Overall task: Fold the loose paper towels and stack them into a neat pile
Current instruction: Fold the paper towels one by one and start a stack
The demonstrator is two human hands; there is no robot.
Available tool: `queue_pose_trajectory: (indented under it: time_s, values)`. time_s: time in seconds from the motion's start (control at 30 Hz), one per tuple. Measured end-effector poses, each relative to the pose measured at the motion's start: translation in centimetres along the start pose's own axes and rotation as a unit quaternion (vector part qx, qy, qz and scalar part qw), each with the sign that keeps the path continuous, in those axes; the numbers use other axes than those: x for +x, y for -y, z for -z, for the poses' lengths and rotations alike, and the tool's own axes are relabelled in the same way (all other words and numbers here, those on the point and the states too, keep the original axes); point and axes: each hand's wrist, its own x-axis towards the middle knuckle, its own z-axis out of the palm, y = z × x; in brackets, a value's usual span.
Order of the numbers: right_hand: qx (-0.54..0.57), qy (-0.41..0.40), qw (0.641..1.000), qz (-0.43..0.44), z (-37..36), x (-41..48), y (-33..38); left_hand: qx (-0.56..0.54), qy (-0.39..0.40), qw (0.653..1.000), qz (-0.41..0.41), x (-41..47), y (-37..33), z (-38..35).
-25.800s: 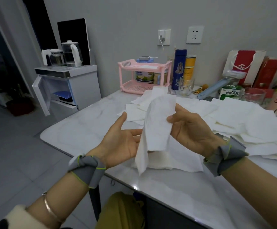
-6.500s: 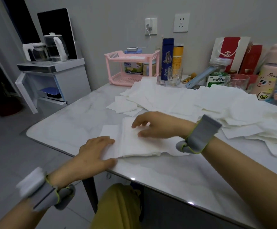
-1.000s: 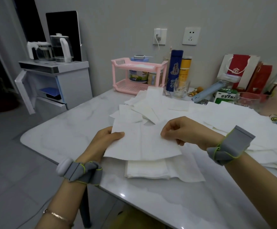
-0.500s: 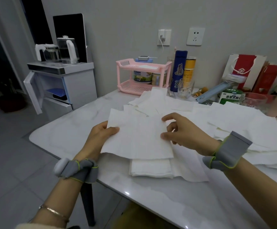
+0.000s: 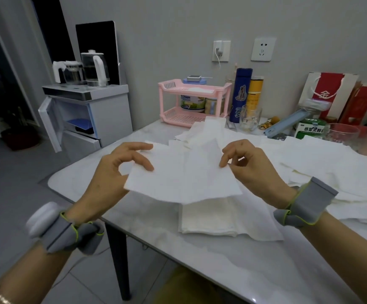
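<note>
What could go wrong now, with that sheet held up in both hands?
The sheet is thin and held only by pinches at its side edges, left hand and right hand; pulling apart might tear it, or a sagging middle may fold crooked. The pile lies near the table's front edge, so a careless drop could skew it. The right arm passes close to the loose towels and might drag some.

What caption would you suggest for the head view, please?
Left hand and right hand hold a paper towel spread above the folded pile on the table.
</note>
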Motion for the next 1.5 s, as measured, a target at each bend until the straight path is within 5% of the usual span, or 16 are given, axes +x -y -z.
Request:
queue_pose_trajectory:
  time_s: [0.17,0.4,0.63,0.83,1.0,1.1,1.37,1.5]
  values:
    - [-0.114,0.118,0.986,-0.010,-0.4,-0.6,-1.6,0.067,0.045,0.997,0.014,-1.6,1.9,-1.1]
    - [-0.150,0.176,0.973,-0.021,0.6,-0.5,-2.0,0.081,0.065,0.994,0.035,-2.0,3.3,-2.2]
    - [-0.163,0.194,0.967,-0.034,0.6,-0.7,-2.6,0.109,0.097,0.989,0.036,-2.5,3.5,-2.6]
    - [-0.154,0.088,0.980,-0.091,1.6,0.3,-4.7,0.153,0.067,0.986,0.015,-2.0,0.7,-2.6]
    - [-0.142,0.208,0.952,-0.172,1.1,-0.4,-6.1,0.169,0.248,0.953,-0.029,-2.4,-2.6,-7.0]
    - [-0.245,0.220,0.931,-0.159,0.9,-0.3,-6.4,0.230,0.330,0.915,-0.030,-3.2,-1.8,-9.1]
    - [-0.339,0.237,0.901,-0.131,1.3,-0.1,-6.1,0.269,0.347,0.898,-0.042,-4.0,-0.6,-9.6]
    - [-0.236,0.198,0.939,-0.151,2.9,0.4,-6.0,0.266,0.352,0.896,-0.044,-4.0,-0.7,-9.5]
